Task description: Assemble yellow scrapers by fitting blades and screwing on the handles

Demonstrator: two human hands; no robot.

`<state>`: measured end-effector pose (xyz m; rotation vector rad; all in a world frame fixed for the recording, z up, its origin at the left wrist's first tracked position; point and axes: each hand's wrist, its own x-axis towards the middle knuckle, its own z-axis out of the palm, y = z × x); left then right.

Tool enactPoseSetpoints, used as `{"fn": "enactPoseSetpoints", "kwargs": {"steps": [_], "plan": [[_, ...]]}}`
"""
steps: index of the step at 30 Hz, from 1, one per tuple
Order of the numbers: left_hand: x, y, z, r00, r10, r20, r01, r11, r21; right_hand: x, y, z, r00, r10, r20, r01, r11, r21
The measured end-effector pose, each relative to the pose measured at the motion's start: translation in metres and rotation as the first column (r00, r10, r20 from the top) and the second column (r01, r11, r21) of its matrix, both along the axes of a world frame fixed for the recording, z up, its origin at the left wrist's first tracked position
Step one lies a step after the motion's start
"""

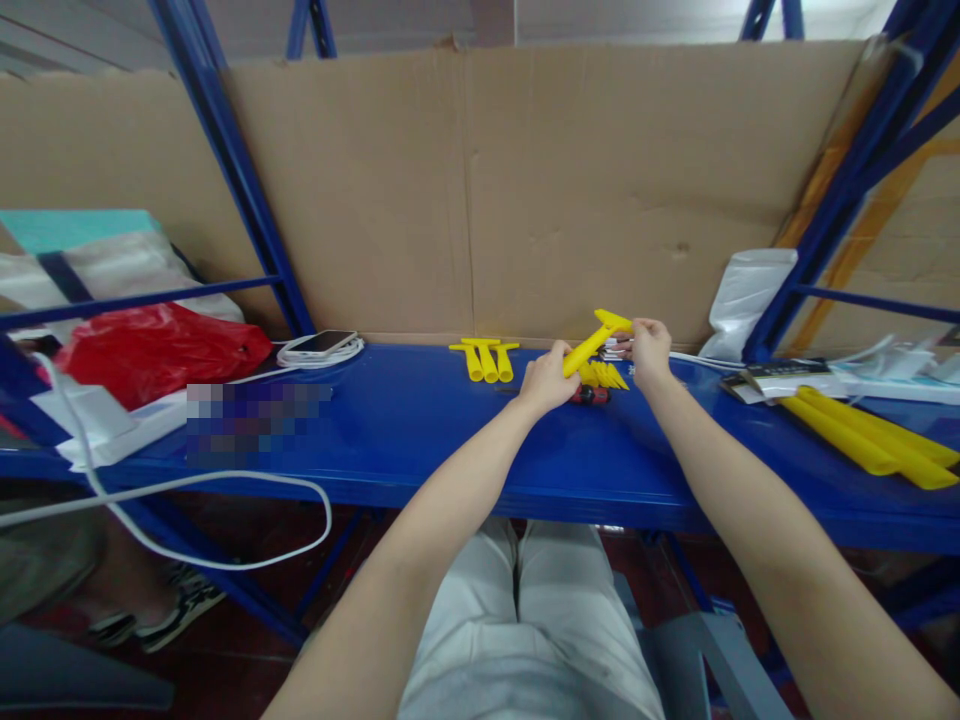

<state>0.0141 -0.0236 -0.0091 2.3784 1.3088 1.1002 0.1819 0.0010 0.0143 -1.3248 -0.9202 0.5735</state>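
Observation:
My left hand (551, 378) is closed around the tube end of a yellow T-shaped piece with a round handle (589, 350). At the other end, my right hand (651, 350) pinches one side of its flat crossbar. The piece is tilted, its crossbar up and to the right. Beneath it on the blue shelf lie several small yellow pointed parts (602, 375) and a red-and-black tool (592, 395), partly covered. Left of my hands, three similar yellow T-shaped pieces (490, 362) lie side by side. Some small metallic items behind my right fingers are too small to name.
A phone (328, 343) rests on a coiled white cable at the left, near a red plastic bag (161, 345) and a white power strip (142, 430). Long yellow tubes (874, 440) lie at the right. Cardboard (375, 190) stands behind the shelf (420, 430). Another person's leg shows lower left.

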Motion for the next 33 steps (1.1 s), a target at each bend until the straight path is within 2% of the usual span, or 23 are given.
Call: {"fn": "enactPoseSetpoints", "kwargs": {"steps": [8, 14, 33], "plan": [[0.000, -0.004, 0.004, 0.972, 0.132, -0.195, -0.142, 0.989, -0.037, -0.016, 0.000, -0.005, 0.998, 0.069, 0.015, -0.070, 0.993, 0.095], [-0.002, -0.002, 0.005, 0.947, 0.175, -0.270, -0.192, 0.981, -0.036, -0.030, -0.006, -0.005, 0.975, 0.207, 0.078, -0.212, 0.975, 0.070], [-0.005, -0.003, 0.006, 0.935, 0.242, -0.260, -0.246, 0.969, 0.018, -0.033, -0.016, -0.002, 0.953, 0.272, 0.136, -0.279, 0.959, 0.041]]}}
